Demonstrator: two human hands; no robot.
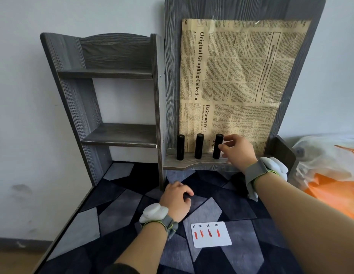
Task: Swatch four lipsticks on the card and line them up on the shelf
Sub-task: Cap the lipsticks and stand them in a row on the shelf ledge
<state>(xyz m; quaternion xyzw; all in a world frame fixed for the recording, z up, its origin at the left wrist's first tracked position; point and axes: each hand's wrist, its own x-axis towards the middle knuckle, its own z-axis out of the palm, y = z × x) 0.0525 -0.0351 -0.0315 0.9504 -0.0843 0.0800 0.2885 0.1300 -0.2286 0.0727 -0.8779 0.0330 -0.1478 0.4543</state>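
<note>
The left hand (177,201) is hiding most of a dark thing (187,197) while the orange bag (334,186) is running off-frame

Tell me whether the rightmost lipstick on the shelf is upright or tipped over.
Upright: the rightmost lipstick stands on its end on the shelf ledge, with the right hand reaching its side at the fingertips.
</note>
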